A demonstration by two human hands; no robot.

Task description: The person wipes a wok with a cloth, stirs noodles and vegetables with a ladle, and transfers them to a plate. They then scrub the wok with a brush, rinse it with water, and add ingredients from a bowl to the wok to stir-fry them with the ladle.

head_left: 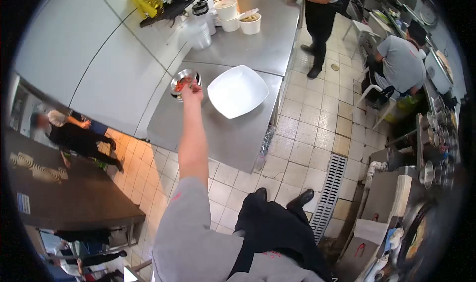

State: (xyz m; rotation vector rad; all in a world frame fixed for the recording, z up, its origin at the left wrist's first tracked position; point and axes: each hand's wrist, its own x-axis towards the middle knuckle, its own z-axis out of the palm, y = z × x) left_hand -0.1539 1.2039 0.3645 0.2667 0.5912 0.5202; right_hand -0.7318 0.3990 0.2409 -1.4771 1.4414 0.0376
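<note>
My left hand (192, 91) reaches to the near edge of a small round metal bowl (174, 85) with red pieces of food (184, 82) in it. Its fingers are drawn together at the food; what they hold, if anything, is too small to name. Just right of the hand, a large white square bowl (238, 91) with nothing in it rests on the steel table (225, 147). My right hand does not show.
White tubs (250, 24) and clear plastic cups (200, 34) stand farther along the table by the wall. One person (320, 24) stands at its far right side; another (401, 61) sits at the right. A floor drain (329, 195) and stove lie nearer.
</note>
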